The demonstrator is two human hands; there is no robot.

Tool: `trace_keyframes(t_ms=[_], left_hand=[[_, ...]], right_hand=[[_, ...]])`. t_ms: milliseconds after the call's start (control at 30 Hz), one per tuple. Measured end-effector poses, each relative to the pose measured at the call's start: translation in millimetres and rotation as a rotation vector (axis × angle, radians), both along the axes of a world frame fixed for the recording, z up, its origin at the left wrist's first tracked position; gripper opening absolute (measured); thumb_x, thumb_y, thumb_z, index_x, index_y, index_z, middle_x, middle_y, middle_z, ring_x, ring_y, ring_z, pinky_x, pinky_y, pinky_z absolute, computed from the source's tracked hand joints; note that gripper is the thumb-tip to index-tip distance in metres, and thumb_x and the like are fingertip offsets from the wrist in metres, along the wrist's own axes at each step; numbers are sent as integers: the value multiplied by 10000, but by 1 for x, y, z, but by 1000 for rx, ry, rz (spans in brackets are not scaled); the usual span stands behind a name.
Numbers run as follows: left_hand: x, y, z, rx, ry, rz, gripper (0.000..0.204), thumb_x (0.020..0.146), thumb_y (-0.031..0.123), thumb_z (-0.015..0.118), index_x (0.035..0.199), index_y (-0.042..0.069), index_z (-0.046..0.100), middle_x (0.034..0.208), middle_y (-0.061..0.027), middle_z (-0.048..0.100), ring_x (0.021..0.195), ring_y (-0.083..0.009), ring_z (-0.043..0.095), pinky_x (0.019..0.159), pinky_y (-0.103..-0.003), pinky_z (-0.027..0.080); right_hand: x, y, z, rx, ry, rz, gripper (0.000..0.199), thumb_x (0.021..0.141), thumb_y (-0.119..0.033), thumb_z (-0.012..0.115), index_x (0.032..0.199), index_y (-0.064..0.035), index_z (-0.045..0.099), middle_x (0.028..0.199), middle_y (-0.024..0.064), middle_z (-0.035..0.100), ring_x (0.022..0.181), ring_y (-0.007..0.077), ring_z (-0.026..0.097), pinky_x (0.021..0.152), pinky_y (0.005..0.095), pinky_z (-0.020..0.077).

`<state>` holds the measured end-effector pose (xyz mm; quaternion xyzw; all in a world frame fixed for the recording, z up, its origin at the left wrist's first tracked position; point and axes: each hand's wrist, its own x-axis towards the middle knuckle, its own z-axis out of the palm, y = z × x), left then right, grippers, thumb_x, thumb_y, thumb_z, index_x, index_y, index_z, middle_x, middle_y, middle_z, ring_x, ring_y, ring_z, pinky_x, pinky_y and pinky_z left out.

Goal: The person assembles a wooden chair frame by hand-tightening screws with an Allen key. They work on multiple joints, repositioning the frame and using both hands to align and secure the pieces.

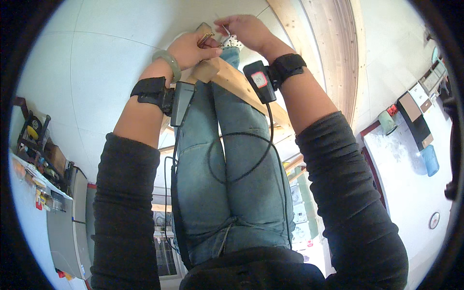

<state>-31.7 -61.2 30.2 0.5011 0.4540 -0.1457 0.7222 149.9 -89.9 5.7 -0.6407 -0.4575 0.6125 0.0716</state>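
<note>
Near the top of the head view, my left hand [189,50] is closed with several brass-coloured bolts [206,38] between its fingers. Just to its right, my right hand [249,33] pinches a thin bent metal rod that looks like a hex key [226,32]. The rod's lower end comes close to the left fingertips, and I cannot tell whether it touches a bolt. Below both hands, a wooden beam [239,87] slants across my legs, with a short wood block [205,71] at its upper end. Another wood end [203,28] shows behind the left fingers.
Long pale boards [338,53] run along the right of my legs. A black cable [270,125] hangs in a loop from the device on my right wrist. Cluttered shelving [38,140] stands far left; a green container [386,122] and a blue one [429,160] are far right.
</note>
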Motion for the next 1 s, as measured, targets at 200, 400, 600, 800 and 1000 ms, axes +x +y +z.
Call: trace_keyframes(t_ms=[200, 400, 600, 800, 1000], left_hand=[[-1, -9, -7, 126, -14, 57, 382, 737, 332, 713, 944, 27, 611, 878, -55, 627, 779, -138, 576, 726, -284, 467], [-1, -12, -9, 16, 56, 60, 436, 702, 369, 739, 929, 20, 611, 832, -44, 624, 745, -134, 581, 697, -281, 471], [1, -15, -5, 97, 68, 64, 427, 703, 370, 740, 907, 16, 615, 809, -46, 615, 732, -126, 570, 685, -265, 467], [-3, -15, -4, 11, 10, 105, 399, 768, 350, 684, 963, 10, 616, 841, -42, 619, 770, -119, 556, 732, -257, 453], [-10, -11, -13, -190, -56, 156, 378, 836, 310, 613, 1068, 13, 594, 907, -27, 615, 854, -104, 528, 798, -250, 421]], right_hand=[[-17, 5, 39, 74, 375, -353, 243, 887, -212, 464, 964, 2, 546, 877, 81, 607, 824, 153, 571, 742, 271, 454], [-6, -23, 87, -106, 197, -296, 201, 863, -198, 535, 931, -20, 596, 915, 91, 632, 842, 140, 590, 757, 254, 447], [-2, -36, 83, 95, -235, -166, 241, 793, -189, 600, 957, -15, 620, 867, 92, 656, 773, 191, 622, 691, 304, 478], [24, -59, 76, -66, -378, -4, 213, 765, -225, 602, 875, -56, 667, 793, 123, 651, 747, 239, 622, 675, 333, 480], [12, -41, 4, 29, -279, 124, 221, 750, -256, 574, 847, -84, 674, 787, 146, 646, 745, 318, 621, 681, 370, 495]])
